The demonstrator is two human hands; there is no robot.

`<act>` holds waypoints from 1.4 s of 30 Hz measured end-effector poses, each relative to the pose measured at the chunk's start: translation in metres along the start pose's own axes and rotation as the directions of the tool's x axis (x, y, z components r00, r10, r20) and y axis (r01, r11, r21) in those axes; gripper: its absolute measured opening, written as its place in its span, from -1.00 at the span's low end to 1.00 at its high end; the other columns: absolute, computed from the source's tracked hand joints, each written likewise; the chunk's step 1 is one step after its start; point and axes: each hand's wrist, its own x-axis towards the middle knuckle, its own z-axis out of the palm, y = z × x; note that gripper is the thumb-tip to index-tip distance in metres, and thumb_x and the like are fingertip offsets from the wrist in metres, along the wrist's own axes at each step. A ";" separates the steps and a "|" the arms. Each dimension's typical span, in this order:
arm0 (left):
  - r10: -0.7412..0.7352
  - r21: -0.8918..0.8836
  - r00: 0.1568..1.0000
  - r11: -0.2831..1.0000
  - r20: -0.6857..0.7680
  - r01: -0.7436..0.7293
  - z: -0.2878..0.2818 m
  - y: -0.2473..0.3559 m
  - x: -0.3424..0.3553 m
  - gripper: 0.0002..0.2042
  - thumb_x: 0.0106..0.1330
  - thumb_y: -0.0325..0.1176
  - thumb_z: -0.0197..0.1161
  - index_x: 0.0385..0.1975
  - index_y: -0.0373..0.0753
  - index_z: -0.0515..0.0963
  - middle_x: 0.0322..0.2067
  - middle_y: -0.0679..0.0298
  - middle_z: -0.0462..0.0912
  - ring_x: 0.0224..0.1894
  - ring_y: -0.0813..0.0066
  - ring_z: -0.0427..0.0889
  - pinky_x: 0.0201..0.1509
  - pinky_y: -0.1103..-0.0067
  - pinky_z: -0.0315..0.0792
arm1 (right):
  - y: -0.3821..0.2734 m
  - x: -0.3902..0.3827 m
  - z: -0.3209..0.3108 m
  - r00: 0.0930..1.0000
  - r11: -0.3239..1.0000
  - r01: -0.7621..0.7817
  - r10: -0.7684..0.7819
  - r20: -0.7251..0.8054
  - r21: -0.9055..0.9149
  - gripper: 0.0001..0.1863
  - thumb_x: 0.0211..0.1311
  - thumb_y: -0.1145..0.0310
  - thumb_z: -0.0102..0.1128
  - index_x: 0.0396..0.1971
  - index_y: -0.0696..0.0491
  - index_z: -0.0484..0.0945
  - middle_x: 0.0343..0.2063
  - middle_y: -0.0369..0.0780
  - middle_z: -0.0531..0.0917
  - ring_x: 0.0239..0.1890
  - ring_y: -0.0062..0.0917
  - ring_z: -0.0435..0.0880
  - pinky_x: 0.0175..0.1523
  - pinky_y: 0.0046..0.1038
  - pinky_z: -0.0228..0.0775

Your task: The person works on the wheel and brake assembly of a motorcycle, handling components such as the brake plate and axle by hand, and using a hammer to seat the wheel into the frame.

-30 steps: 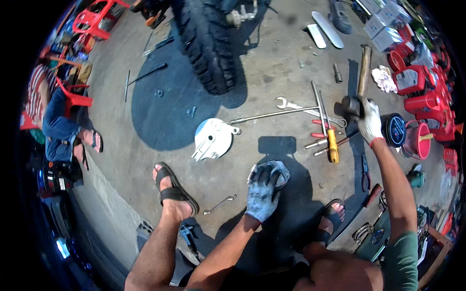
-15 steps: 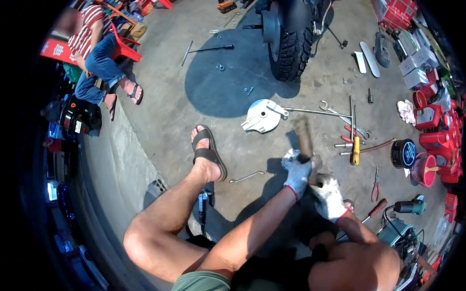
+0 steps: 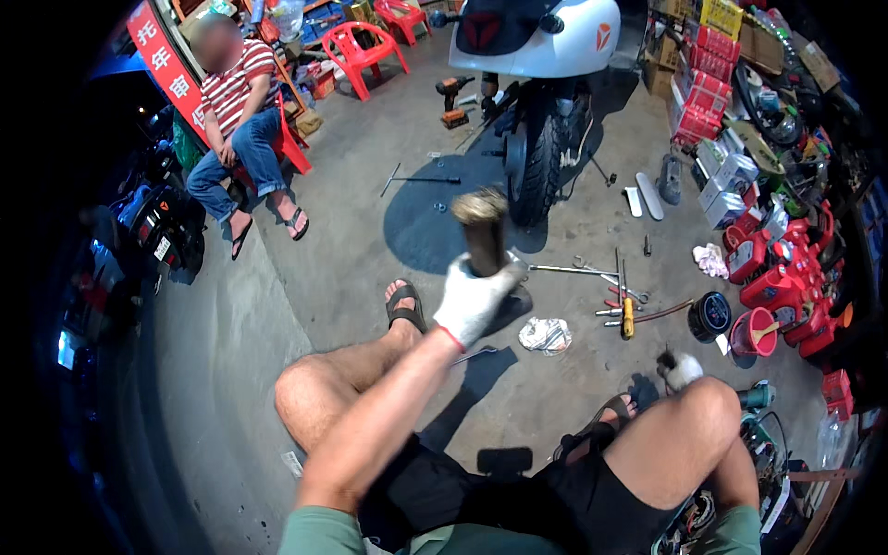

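My left hand (image 3: 476,294), in a pale glove with a red cuff, is wrapped round a short, thick brown brush-like tool (image 3: 485,242) with a frayed tan end. It is raised in front of me, end pointing away, and covers most of a round metal plate on the floor. Just right of it lies a crumpled white rag (image 3: 546,336). My right hand (image 3: 681,369), in a white glove with dark-soiled fingers, is low beside my right knee. Its fingers are partly hidden and blurred, so their grip is unclear. A bent wrench (image 3: 477,354) lies under my left forearm.
A white scooter (image 3: 536,42) stands ahead. Loose tools, including a yellow-handled screwdriver (image 3: 628,319), lie right of centre, near a round black tin (image 3: 710,315) and a pink tub (image 3: 754,331). Red jugs (image 3: 786,287) line the right. A seated person (image 3: 245,120) is at far left.
The hands have parted: my left hand has moved left and up with the brush-like tool, my right hand down to the right. The view has tilted up, showing more of the scooter.
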 end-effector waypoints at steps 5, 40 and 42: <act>0.088 0.235 0.996 0.969 -0.027 -0.080 -0.047 0.102 -0.025 -0.80 0.14 -0.32 0.42 -0.39 -0.28 0.58 -0.51 0.36 0.60 -0.49 0.65 0.54 -0.40 0.62 0.45 | 0.039 -0.040 0.068 0.962 0.970 -0.240 0.234 0.144 0.028 -0.69 0.10 0.31 0.24 -0.12 0.02 0.61 -0.20 -0.04 0.69 -0.12 -0.14 0.66 -0.06 -0.24 0.50; -0.655 0.814 0.707 -0.239 0.267 -0.529 -0.362 -0.182 0.419 -0.82 0.12 -0.38 0.19 -0.26 -0.16 0.57 -0.26 0.02 0.67 -0.11 -0.07 0.61 0.01 0.21 0.44 | -0.196 0.207 0.227 0.844 0.877 -0.447 0.347 0.409 0.177 -0.74 0.07 0.41 0.19 -0.20 0.10 0.55 -0.30 -0.07 0.67 -0.24 -0.19 0.64 -0.10 -0.29 0.47; -0.676 0.788 0.687 -0.259 0.265 -0.559 -0.362 -0.180 0.444 -0.80 0.06 -0.45 0.19 -0.29 -0.15 0.58 -0.25 0.03 0.65 -0.09 -0.03 0.59 0.03 0.24 0.43 | -0.212 0.244 0.228 0.860 0.878 -0.443 0.358 0.365 0.181 -0.74 0.06 0.42 0.19 -0.20 0.11 0.54 -0.31 -0.08 0.67 -0.25 -0.20 0.63 -0.10 -0.29 0.47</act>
